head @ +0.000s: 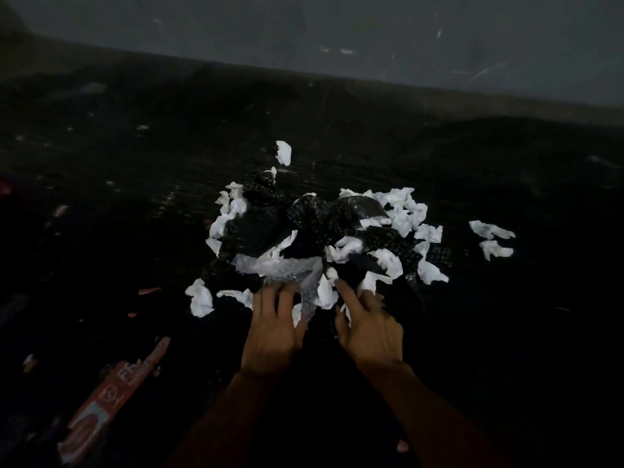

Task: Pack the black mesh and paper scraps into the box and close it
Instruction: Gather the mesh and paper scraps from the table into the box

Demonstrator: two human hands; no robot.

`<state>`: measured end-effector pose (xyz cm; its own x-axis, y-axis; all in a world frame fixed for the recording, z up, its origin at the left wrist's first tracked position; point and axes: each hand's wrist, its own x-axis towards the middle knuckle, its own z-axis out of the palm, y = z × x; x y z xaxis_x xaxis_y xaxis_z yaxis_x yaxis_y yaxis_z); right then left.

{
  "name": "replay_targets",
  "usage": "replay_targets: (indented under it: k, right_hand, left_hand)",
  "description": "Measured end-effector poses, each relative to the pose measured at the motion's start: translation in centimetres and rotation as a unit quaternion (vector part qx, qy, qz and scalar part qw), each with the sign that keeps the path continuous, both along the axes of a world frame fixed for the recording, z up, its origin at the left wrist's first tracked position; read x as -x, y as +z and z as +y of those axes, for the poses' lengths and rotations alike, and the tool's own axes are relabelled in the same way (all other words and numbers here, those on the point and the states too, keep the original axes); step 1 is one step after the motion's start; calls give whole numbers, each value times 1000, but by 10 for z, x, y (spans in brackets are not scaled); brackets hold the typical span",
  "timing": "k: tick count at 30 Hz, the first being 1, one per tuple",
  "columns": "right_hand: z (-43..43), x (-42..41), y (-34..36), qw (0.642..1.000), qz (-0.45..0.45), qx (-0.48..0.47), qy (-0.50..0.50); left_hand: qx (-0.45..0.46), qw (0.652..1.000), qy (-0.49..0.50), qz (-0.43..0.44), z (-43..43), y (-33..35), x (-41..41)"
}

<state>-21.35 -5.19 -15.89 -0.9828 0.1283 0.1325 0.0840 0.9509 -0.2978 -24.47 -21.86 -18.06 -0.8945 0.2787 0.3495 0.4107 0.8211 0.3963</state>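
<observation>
Your left hand (273,329) reaches to the near edge of the pile with its fingers straight and spread, the tips resting on a crumpled piece of clear bubble wrap (280,265). Your right hand (371,336) is just beside it with the index finger stretched toward the pile. Its other fingers are blurred, so you cannot tell whether they grasp anything. The black mesh (388,243) lies bunched on the dark floor (506,332) just ahead of both hands, with white paper scraps (398,217) strewn over and around it. A couple of scraps lie apart to the right, and one lies beyond the pile. A red box (111,400) lies on the floor to your lower left, well apart from the pile.
</observation>
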Motion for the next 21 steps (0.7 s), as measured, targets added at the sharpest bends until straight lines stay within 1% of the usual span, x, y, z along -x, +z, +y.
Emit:
replay_targets:
  k: [3,4,7,9,10,12,14,17,19,21]
  right_hand:
    - [4,7,4,997,-69,-26,15]
    - [4,9,5,997,-74,-30,22]
    - [-2,3,7,996,-39,-76,33]
    - [-5,-7,5,993,-9,-106,40]
    - [-6,-11,4,993,9,-107,43]
    - [-7,-17,6,994,48,-88,45]
    - [-8,-18,6,996,52,-64,43]
    - [-7,-14,-3,997,48,-35,47]
    - [-5,-10,-9,997,39,-12,71]
    - [-5,-8,-7,995,40,31,86]
  left_hand:
    - [32,998,47,6,-1,3,0]
    - [48,997,56,12,-1,3,-1]
    - [84,993,77,14,-1,4,-8]
    - [88,990,107,-10,-1,3,-12]
    - [79,989,122,-27,-1,0,-14]
    - [56,987,138,-61,-1,-3,-15]
    - [36,988,131,-68,-4,-6,-13]
    - [16,996,73,-40,-12,-7,-15]
    - [12,998,56,-7,-16,-6,-20]
    - [-42,998,53,-9,-18,-1,-22]
